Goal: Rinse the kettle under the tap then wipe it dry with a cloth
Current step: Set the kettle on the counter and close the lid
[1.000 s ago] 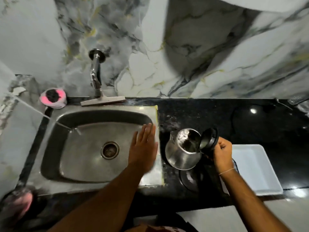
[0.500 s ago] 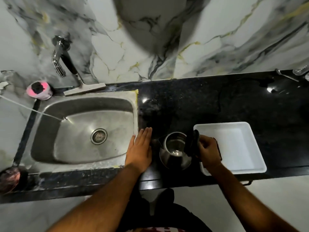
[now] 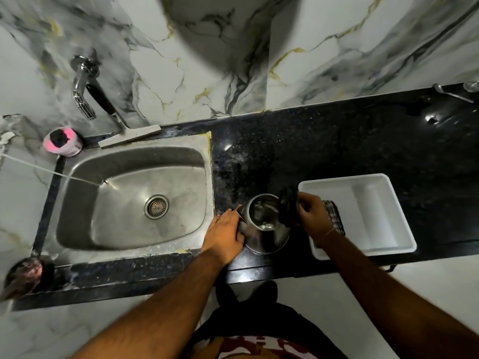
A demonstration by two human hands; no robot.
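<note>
Kettle point(image 3: 264, 229) handle hidden under right hand point(image 3: 312, 218); cloth point(image 3: 335, 220) mostly covered.

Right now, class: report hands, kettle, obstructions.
Left hand flat against kettle side. Right hand holds its lid open. Kettle on counter, not in sink. Path clear.

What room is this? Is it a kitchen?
Most likely a kitchen. A steel sink sits in a dark stone counter with a tap on the marble wall, and a metal kettle stands open beside the sink.
</note>
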